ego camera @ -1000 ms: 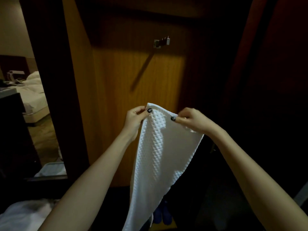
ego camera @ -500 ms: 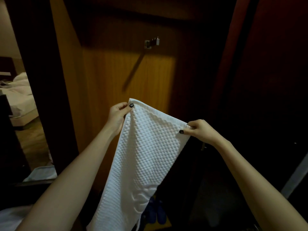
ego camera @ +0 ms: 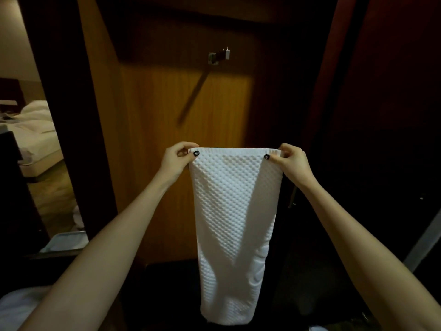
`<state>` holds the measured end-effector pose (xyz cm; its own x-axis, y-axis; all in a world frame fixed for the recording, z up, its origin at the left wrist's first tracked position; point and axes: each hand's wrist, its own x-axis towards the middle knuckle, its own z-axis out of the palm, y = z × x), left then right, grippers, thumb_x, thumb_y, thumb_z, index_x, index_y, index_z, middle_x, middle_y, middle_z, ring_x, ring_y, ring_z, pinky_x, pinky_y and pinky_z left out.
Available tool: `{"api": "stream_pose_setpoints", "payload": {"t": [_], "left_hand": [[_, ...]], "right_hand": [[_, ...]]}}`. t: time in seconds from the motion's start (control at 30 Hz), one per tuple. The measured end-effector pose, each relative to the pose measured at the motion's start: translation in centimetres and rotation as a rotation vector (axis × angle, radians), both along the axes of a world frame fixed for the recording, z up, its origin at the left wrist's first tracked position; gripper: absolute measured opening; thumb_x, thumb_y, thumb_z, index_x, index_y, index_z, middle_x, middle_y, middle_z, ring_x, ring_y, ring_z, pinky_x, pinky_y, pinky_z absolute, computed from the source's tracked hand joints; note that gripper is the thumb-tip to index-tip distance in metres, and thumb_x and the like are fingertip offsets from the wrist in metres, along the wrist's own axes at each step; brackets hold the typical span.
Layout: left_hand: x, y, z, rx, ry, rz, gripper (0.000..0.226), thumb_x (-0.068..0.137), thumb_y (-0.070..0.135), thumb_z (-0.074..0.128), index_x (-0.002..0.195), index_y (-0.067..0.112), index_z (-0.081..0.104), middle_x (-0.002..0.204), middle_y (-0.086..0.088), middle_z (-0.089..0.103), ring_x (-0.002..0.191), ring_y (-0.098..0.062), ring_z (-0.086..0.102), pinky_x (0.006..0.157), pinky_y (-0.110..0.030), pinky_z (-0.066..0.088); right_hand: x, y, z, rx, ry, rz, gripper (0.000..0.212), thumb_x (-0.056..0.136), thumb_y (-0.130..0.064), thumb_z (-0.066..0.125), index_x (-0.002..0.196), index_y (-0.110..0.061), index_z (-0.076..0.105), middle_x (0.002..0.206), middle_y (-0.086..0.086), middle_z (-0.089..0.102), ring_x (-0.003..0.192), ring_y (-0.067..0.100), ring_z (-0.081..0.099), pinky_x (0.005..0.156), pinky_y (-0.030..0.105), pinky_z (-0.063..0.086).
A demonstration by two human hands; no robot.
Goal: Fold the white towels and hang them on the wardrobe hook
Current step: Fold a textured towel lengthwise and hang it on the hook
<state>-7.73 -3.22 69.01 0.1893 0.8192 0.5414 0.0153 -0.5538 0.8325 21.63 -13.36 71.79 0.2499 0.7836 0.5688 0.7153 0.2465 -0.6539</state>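
Fingers and thumb of the left hand (ego camera: 176, 158) are pinched on the upper left corner of a white towel (ego camera: 235, 225), and those of the right hand (ego camera: 292, 161) are pinched on its upper right corner. Dark-painted thumbnails are seen lying on the front of the cloth. The towel is held level along its top edge at the middle of the frame and is left hanging straight down toward the lower centre, where its bottom end is rounded over. A dimpled weave is shown on its surface.

Above it, in the upper centre, a metal hook (ego camera: 219, 57) is fixed to the wooden wardrobe panel (ego camera: 152, 130), well apart from the towel. At the left edge of the frame a bed (ego camera: 35, 137) with white bedding is seen through an opening. More white cloth (ego camera: 16, 309) is visible at the lower left corner.
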Motion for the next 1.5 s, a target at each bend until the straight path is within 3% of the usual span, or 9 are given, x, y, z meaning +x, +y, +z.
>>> {"api": "stream_pose_setpoints", "payload": {"t": [0.1, 0.27, 0.53, 0.83, 1.0, 1.1, 1.27, 1.33, 1.5], "left_hand": [[0.5, 0.0, 0.1, 0.047, -0.014, 0.027, 0.013, 0.086, 0.006, 0.067, 0.096, 0.014, 0.070, 0.088, 0.014, 0.065, 0.084, -0.002, 0.059, 0.072, -0.022, 0.049], [1.2, -0.2, 0.6, -0.036, -0.154, -0.006, 0.015, 0.082, 0.009, 0.073, 0.086, 0.024, 0.073, 0.078, 0.015, 0.069, 0.073, 0.000, 0.064, 0.056, -0.016, 0.050], [0.9, 0.3, 1.1, -0.086, -0.103, -0.008, 0.015, 0.082, 0.007, 0.072, 0.079, 0.022, 0.071, 0.075, 0.006, 0.067, 0.067, 0.002, 0.063, 0.055, -0.016, 0.051], [0.1, -0.1, 1.4, -0.107, -0.051, -0.073, 0.011, 0.085, 0.008, 0.068, 0.082, 0.017, 0.064, 0.063, 0.012, 0.068, 0.060, 0.000, 0.063, 0.055, -0.016, 0.051], [-0.3, -0.2, 1.4, -0.104, -0.022, -0.100, 0.012, 0.087, 0.010, 0.067, 0.084, 0.020, 0.061, 0.073, 0.008, 0.069, 0.069, -0.005, 0.065, 0.060, -0.020, 0.054], [-0.3, 0.0, 1.8, -0.067, -0.010, -0.099, 0.013, 0.087, 0.008, 0.065, 0.086, 0.020, 0.060, 0.083, -0.004, 0.065, 0.077, -0.012, 0.063, 0.067, -0.028, 0.056], [0.4, 0.1, 2.9, -0.083, 0.107, -0.020, 0.023, 0.086, 0.006, 0.067, 0.109, 0.002, 0.065, 0.079, -0.005, 0.063, 0.068, -0.005, 0.063, 0.060, -0.016, 0.054], [0.8, -0.1, 2.8, -0.055, 0.140, 0.048, 0.019, 0.085, 0.006, 0.069, 0.102, -0.003, 0.067, 0.077, -0.004, 0.064, 0.066, -0.008, 0.060, 0.059, -0.020, 0.054], [1.7, -0.6, 0.9, 0.250, 0.407, 0.332, 0.006, 0.086, 0.013, 0.066, 0.082, 0.013, 0.061, 0.073, 0.001, 0.061, 0.066, -0.014, 0.055, 0.056, -0.029, 0.041]], "right_hand": [[0.4, -0.5, 0.5, -0.002, -0.042, -0.010, 0.040, 0.086, -0.027, 0.071, 0.069, -0.002, 0.044, 0.065, 0.004, 0.040, 0.060, 0.013, 0.035, 0.057, 0.030, 0.026], [1.2, -1.5, 1.3, -0.030, -0.078, 0.004, 0.040, 0.088, -0.032, 0.070, 0.068, -0.012, 0.042, 0.064, -0.002, 0.039, 0.057, 0.010, 0.035, 0.054, 0.029, 0.027], [2.2, -2.0, 1.0, -0.224, -0.186, 0.000, 0.030, 0.090, -0.038, 0.067, 0.070, -0.022, 0.051, 0.065, -0.007, 0.050, 0.054, 0.006, 0.044, 0.051, 0.025, 0.032], [1.2, -2.2, 0.4, -0.105, -0.160, -0.070, 0.036, 0.087, -0.027, 0.072, 0.064, -0.020, 0.044, 0.060, -0.005, 0.044, 0.050, 0.004, 0.039, 0.047, 0.020, 0.028], [0.6, -2.0, 1.2, -0.111, -0.251, -0.106, 0.031, 0.089, -0.022, 0.070, 0.070, -0.011, 0.048, 0.062, -0.003, 0.046, 0.053, 0.009, 0.041, 0.048, 0.026, 0.029], [0.6, -1.6, 1.5, -0.086, -0.279, -0.125, 0.037, 0.090, -0.019, 0.069, 0.066, -0.020, 0.040, 0.064, -0.004, 0.045, 0.053, 0.009, 0.041, 0.047, 0.025, 0.029], [0.7, -1.0, 1.4, -0.111, -0.199, -0.145, 0.023, 0.091, -0.021, 0.066, 0.091, -0.015, 0.044, 0.079, -0.004, 0.055, 0.064, 0.009, 0.056, 0.047, 0.019, 0.035], [0.9, -1.0, 1.2, -0.139, -0.259, -0.171, 0.017, 0.093, -0.021, 0.063, 0.099, -0.014, 0.050, 0.083, -0.003, 0.056, 0.070, 0.015, 0.059, 0.048, 0.021, 0.037], [0.4, -0.8, -0.4, -0.237, -0.492, -0.264, 0.015, 0.095, -0.025, 0.056, 0.084, -0.015, 0.052, 0.077, 0.004, 0.060, 0.064, 0.022, 0.057, 0.054, 0.036, 0.045]]}}
